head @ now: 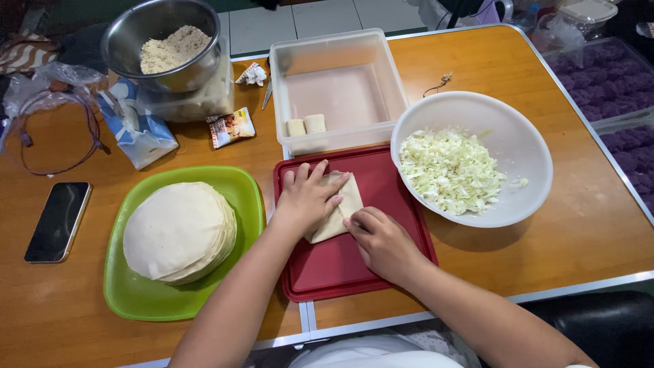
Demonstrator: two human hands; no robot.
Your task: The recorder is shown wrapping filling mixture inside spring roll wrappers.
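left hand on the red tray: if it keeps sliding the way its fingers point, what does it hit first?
The left hand points up and slightly right across the wrapper. Past the red tray edge, it would probably first meet the clear plastic tub wall, near the two rolls.

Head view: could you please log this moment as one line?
left hand: pressing wrapper | right hand: folding wrapper edge | red tray beneath | cabbage bowl right
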